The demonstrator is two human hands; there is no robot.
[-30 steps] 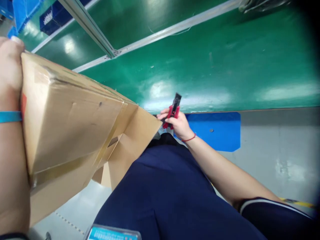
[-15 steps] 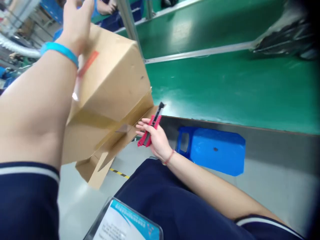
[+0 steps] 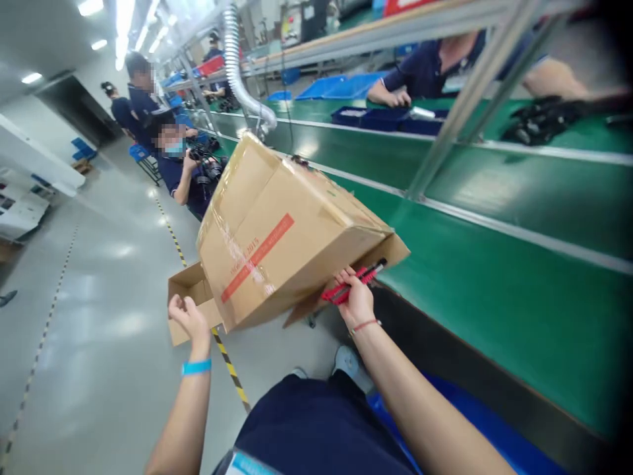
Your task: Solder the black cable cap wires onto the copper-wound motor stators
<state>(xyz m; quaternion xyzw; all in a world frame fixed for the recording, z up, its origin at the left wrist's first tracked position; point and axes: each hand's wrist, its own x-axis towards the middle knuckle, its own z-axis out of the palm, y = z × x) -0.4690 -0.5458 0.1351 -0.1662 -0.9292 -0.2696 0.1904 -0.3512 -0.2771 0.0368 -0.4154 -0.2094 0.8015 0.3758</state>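
Observation:
A large brown cardboard box (image 3: 277, 231), with a red printed stripe and clear tape, is tilted at the edge of the green bench. My right hand (image 3: 360, 305) is closed around a red utility knife (image 3: 346, 285), its dark tip pointing up to the right. That hand is at the box's lower edge, by an open flap (image 3: 390, 254); contact is hard to tell. To the left of the box, my left hand (image 3: 190, 322) is off the cardboard, fingers apart and loosely bent, holding nothing. Behind it stands a smaller open carton (image 3: 179, 285).
The green bench (image 3: 499, 284) runs along the right, with a metal post (image 3: 469, 99) rising from it. A blue stool (image 3: 459, 422) is partly under the bench. Co-workers sit along the line, one (image 3: 171, 165) just beyond the box. Yellow-black floor tape (image 3: 232, 373) passes the carton.
My left hand has come off the top of the box and moved down to its left side. The box looks turned, and my view has swung up and left. The knife stays in my right hand.

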